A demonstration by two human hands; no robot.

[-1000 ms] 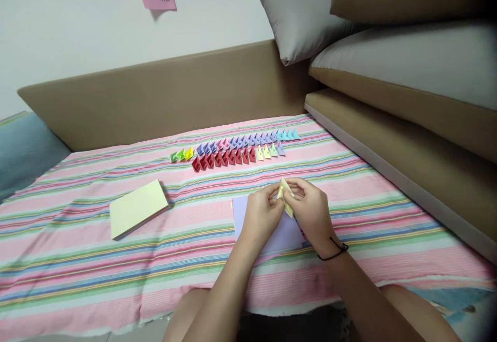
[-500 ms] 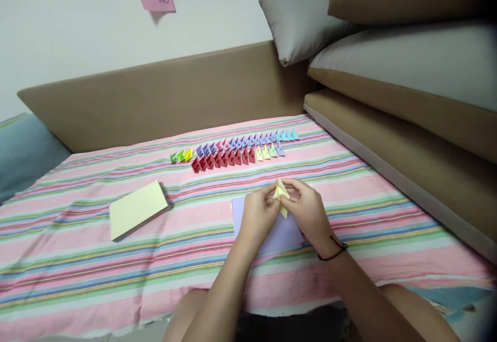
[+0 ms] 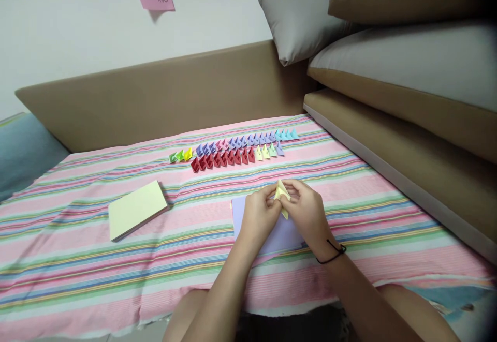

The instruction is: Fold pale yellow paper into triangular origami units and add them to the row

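Between my two hands is a small folded pale-yellow paper piece (image 3: 281, 191), its pointed tip facing up and away from me. My left hand (image 3: 261, 212) pinches it from the left with thumb and fingers. From the right, my right hand (image 3: 306, 207) grips it, the thumb pressed on its lower front. A black cord bracelet (image 3: 334, 253) circles my right wrist. Below the hands lies a purple sheet (image 3: 272, 238), partly covered by them; whether more sheets lie under it I cannot tell.
Rows of folded paper shapes stand farther back: red (image 3: 221, 160), purple (image 3: 236, 143), light blue (image 3: 286, 134) and green (image 3: 176, 155) ones. A stack of pale-yellow paper (image 3: 135, 208) lies left on the striped cloth (image 3: 186, 269). Sofa cushions (image 3: 396, 68) are piled at right.
The hands and the folded paper stay nearly in place, with only a very slight shift. Both hands keep their grip on the paper.
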